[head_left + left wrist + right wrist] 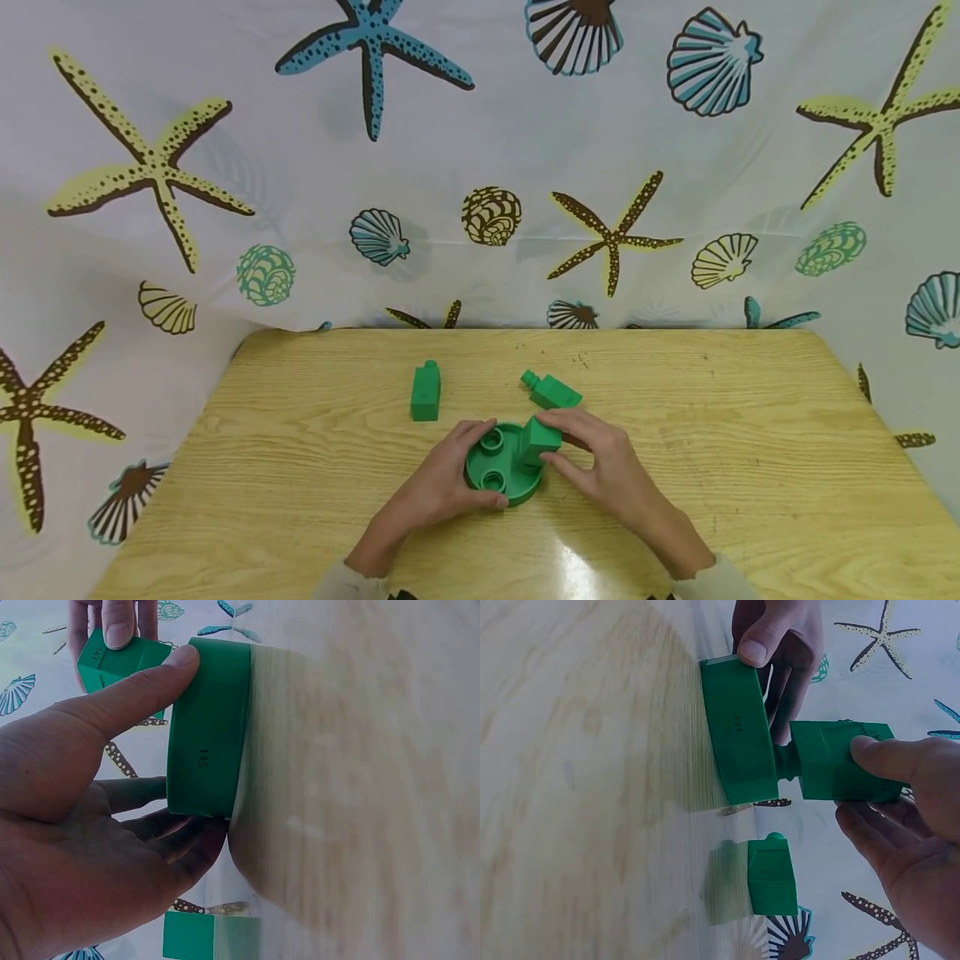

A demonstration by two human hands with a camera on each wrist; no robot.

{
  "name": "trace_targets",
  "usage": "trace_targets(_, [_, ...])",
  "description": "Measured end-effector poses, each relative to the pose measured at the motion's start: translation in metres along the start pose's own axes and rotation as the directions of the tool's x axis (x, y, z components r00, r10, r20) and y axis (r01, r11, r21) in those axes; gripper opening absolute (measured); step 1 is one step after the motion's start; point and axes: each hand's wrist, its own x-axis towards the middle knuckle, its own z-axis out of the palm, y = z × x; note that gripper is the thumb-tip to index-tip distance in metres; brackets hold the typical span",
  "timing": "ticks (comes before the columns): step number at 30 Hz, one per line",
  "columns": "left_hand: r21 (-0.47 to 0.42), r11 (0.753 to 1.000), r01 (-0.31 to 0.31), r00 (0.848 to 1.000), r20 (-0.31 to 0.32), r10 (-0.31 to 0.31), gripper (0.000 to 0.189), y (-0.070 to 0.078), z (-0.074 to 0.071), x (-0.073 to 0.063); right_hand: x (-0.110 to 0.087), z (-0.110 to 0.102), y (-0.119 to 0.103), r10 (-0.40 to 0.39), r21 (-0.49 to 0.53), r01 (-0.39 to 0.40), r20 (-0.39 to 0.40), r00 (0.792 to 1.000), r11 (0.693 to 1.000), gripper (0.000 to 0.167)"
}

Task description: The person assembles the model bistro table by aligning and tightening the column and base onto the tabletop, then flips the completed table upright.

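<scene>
A round green base with a raised rim [516,492] sits flat on the table, two ring-shaped threaded sockets [492,440] showing on its left side. My left hand [442,483] grips the base by its rim, the thumb in front and the fingers behind. Between the thumb and fingers of my right hand [611,467] is a green block [829,761], held upright over the base's right side. Its narrow threaded neck [786,761] points down and partly shows between block and base. How far the neck sits in a socket is hidden by the rim.
Two more green blocks with threaded necks lie on the wooden table [285,467] beyond the base: one block [426,396] at back left, the other block [558,392] at back right, close to my right fingers. Behind the table hangs a white cloth [435,167] printed with shells and starfish.
</scene>
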Motion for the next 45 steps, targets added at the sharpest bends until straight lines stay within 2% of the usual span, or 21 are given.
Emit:
trace_targets(6, [-0.002,1.000,0.010,1.000,-0.003,-0.010,0.100,0.001,-0.001,-0.001,0.001,0.000,0.000,0.007,-0.020,-0.007,0.018,1.000,1.000,0.051])
trace_targets(11, [0.003,1.000,-0.008,1.000,-0.013,0.008,0.100,0.003,-0.002,-0.002,0.002,0.001,-0.001,0.012,-0.015,-0.012,0.016,1.000,1.000,0.052])
trace_targets(24, [0.000,1.000,-0.004,1.000,-0.005,0.004,0.099,0.002,-0.003,-0.003,0.005,0.002,-0.004,-0.008,-0.065,0.011,0.044,0.999,0.998,0.047])
trace_targets(30, [-0.007,1.000,-0.019,1.000,-0.004,0.018,0.099,0.002,-0.003,-0.003,0.004,-0.003,-0.006,0.007,-0.015,-0.006,0.093,0.996,1.000,0.048])
trace_targets(39, [-0.011,1.000,-0.012,1.000,0.011,0.012,0.099,0.001,-0.001,-0.002,0.001,-0.003,-0.003,0.014,-0.030,-0.012,0.081,0.997,0.999,0.054])
trace_targets(45, [-0.015,1.000,-0.001,1.000,0.013,0.002,0.099,0.001,-0.002,-0.002,0.001,-0.008,-0.004,0.033,-0.008,-0.032,0.079,0.996,0.999,0.046])
